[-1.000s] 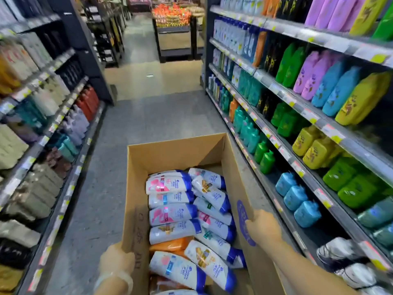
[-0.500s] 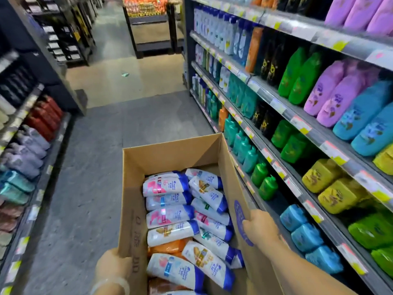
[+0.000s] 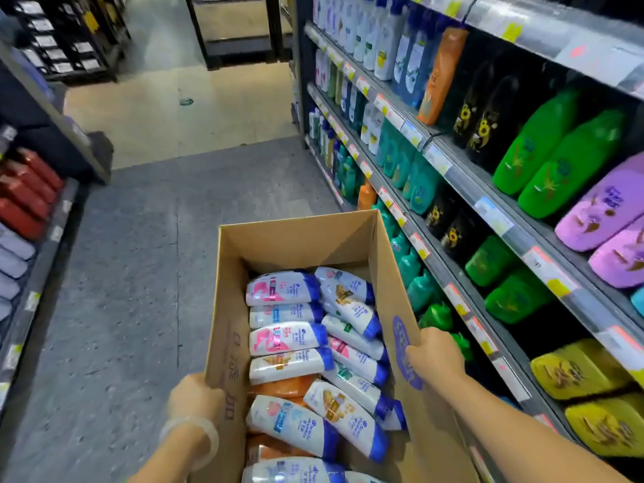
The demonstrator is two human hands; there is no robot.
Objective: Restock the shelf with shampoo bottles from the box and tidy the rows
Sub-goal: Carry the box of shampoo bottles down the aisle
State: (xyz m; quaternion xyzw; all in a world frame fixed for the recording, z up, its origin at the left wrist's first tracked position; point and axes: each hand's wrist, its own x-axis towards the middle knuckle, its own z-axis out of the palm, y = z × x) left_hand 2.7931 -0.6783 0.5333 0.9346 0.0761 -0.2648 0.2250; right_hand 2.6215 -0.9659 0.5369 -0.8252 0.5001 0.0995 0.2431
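Note:
An open cardboard box is held in front of me above the aisle floor. Inside lie several white shampoo bottles with blue caps, in two rows, plus some orange ones. My left hand, with a pale bangle on the wrist, grips the box's left wall near its lower edge. My right hand grips the right wall over a round purple print. The shelf on my right carries rows of green, purple, yellow, teal and black bottles, touching distance from the box.
Another shelf unit with red and grey bottles lines the left side of the aisle. Grey floor runs ahead to a beige cross aisle, where a dark display stand sits at the far end.
I have moved forward and closer to the right-hand shelf with the box; the view has swung right and down. Both hands keep the same grip on the box walls.

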